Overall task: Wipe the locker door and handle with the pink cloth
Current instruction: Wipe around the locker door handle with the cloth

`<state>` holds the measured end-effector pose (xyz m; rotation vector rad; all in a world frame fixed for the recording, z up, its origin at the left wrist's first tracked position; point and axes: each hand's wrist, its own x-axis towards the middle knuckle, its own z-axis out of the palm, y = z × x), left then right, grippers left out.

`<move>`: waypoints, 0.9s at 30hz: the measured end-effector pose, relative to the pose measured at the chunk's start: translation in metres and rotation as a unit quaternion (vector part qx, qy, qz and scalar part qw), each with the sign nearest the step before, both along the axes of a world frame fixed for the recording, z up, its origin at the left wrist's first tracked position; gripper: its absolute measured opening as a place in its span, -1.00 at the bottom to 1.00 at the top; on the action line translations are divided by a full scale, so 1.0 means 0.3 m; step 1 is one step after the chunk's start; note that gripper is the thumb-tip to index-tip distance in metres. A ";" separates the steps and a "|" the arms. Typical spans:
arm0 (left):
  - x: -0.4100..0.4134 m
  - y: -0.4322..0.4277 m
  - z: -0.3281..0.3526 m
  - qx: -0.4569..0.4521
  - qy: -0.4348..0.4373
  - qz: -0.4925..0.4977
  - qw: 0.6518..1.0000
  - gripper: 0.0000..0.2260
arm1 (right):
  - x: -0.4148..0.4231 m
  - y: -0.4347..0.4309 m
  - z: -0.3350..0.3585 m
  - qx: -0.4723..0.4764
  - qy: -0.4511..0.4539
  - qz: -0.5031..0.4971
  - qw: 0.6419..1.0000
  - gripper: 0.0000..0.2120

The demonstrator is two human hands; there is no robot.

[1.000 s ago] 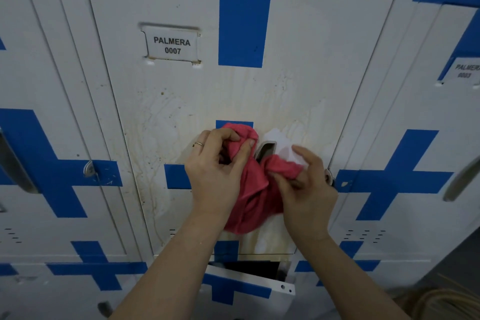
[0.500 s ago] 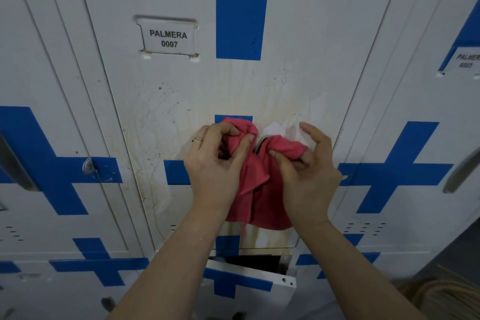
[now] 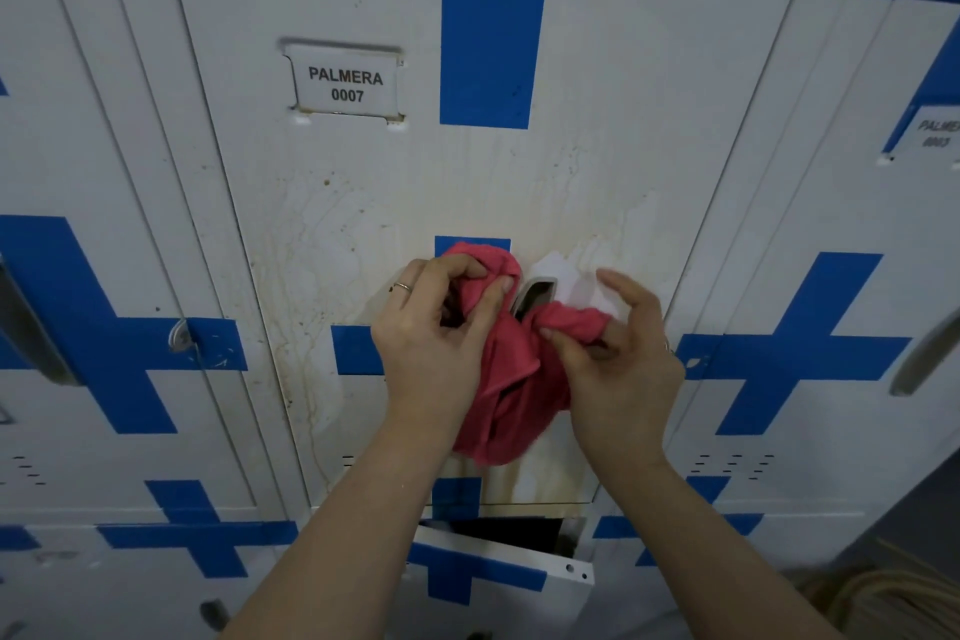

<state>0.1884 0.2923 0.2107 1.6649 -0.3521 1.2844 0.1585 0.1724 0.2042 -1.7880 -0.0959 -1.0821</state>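
Observation:
The white locker door (image 3: 613,83) with blue cross markings and the label PALMERA 0007 (image 3: 347,84) carries brown drip stains across its lower half. Its metal handle (image 3: 535,297) shows between my hands, with the pink cloth (image 3: 514,379) looped around it. My left hand (image 3: 441,333) pinches one bunched end of the cloth to the left of the handle. My right hand (image 3: 618,353) pinches the other end between thumb and forefinger to the right, its other fingers spread. The rest of the cloth hangs down below the handle.
Neighbouring lockers stand on both sides, the left one with a lock tab (image 3: 179,335), the right one with a grey handle (image 3: 924,359). Below, a lower locker door (image 3: 498,572) stands ajar over a dark opening. Pale hoses (image 3: 893,598) lie at the bottom right.
My right hand has moved down and right, drawing its end of the cloth with it. The top of the handle shows again. My left hand stays in place.

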 end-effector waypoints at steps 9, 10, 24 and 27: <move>-0.003 -0.001 0.000 -0.001 0.002 -0.004 1.000 -0.86 | -0.013 0.003 -0.040 -0.002 0.019 0.003 1.000 -0.53; -0.004 -0.001 0.001 -0.001 0.001 -0.004 1.000 -0.86 | -0.006 0.002 -0.025 0.010 0.017 0.004 1.000 -0.52; -0.006 0.001 -0.033 0.023 0.011 -0.007 1.000 -0.85 | 0.003 0.012 -0.042 0.040 0.028 0.021 0.999 -0.52; -0.004 0.002 -0.036 0.032 0.005 -0.003 0.999 -0.84 | -0.006 0.014 -0.061 0.016 0.029 0.012 0.999 -0.56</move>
